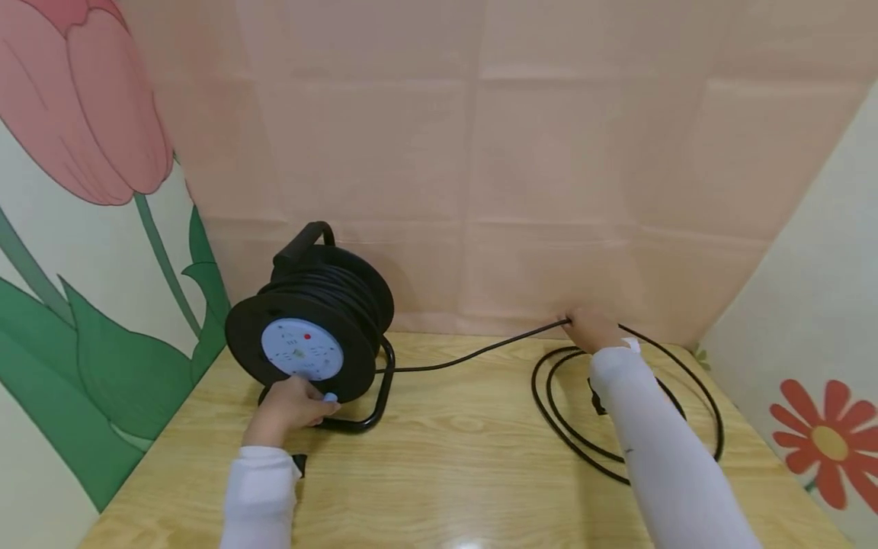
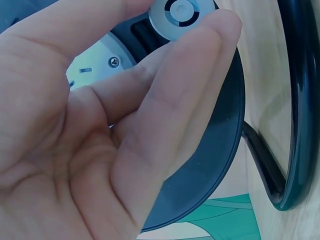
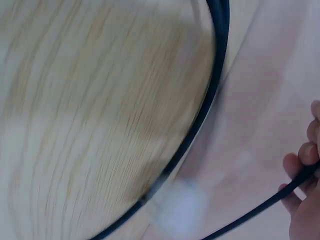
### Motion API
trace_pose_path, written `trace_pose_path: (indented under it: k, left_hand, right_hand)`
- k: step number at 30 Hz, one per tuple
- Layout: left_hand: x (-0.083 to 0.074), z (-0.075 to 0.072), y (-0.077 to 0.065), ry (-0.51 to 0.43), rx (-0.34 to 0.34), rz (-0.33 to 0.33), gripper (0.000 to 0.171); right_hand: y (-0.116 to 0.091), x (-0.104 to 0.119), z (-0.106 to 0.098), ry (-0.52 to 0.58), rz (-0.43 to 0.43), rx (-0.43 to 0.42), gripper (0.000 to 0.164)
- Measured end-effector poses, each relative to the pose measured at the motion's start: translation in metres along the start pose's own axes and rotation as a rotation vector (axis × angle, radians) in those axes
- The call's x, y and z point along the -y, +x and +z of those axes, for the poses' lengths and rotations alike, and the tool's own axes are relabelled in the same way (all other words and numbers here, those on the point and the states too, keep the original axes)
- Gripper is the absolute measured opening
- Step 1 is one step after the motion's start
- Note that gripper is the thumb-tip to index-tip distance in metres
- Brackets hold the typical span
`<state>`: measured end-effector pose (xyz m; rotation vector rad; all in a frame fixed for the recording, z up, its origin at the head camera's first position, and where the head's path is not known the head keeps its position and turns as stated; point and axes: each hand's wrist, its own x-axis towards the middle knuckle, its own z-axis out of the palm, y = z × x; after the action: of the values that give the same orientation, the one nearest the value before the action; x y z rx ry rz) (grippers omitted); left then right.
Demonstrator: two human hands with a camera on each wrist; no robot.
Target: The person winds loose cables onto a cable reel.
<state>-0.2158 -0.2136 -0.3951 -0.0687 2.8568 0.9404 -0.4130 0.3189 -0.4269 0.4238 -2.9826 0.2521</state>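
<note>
A black cable reel (image 1: pixel 360 293) stands at the left of the table, its front disc carrying a pale blue socket panel (image 1: pixel 302 348). My left hand (image 1: pixel 295 408) is at the disc's lower edge and pinches the light blue winding knob (image 2: pixel 181 15) between thumb and fingers. From the reel a black cable (image 1: pixel 466 357) runs right, held off the table by my right hand (image 1: pixel 593 329). In the right wrist view the fingers (image 3: pixel 309 152) curl round the cable. Beyond that hand, loose loops of cable (image 1: pixel 549 389) lie on the table, partly hidden by my right forearm.
The reel rests on a black tube frame (image 1: pixel 387 389) with a carry handle (image 1: pixel 302 244) on top. A black piece (image 1: pixel 597 398) lies inside the loops. Behind the wooden table (image 1: pixel 439 457) hangs a pinkish sheet (image 1: pixel 466 168); painted walls flank both sides.
</note>
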Motion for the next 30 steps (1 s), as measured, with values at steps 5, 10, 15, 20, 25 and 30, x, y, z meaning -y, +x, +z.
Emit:
trace_pose_path:
  k: [5,10,15,20,25,30]
  left_hand:
    - [0.003,-0.005,-0.003,0.003,-0.008,-0.004,0.033]
    - [0.003,-0.005,-0.004,-0.011,-0.005,0.007,0.031]
    - [0.001,-0.002,-0.003,-0.015,-0.003,0.008,0.029]
    - [0.0,-0.002,0.0,0.003,-0.015,0.017,0.026]
    - [0.001,-0.001,0.003,-0.004,-0.005,0.01,0.026]
    - [0.0,0.001,0.005,-0.011,0.001,0.003,0.027]
  right_hand:
    - [-0.008,-0.013,-0.008,0.043,0.042,0.003,0.038]
    - [-0.014,-0.018,-0.005,0.053,0.021,-0.004,0.031]
    - [-0.026,-0.035,-0.003,0.099,0.01,0.052,0.03]
    - [-0.043,-0.061,-0.006,0.171,-0.001,0.066,0.028]
    - [-0.07,-0.094,-0.011,0.125,0.044,0.064,0.034]
    - [-0.086,-0.121,-0.009,0.112,0.057,0.016,0.035]
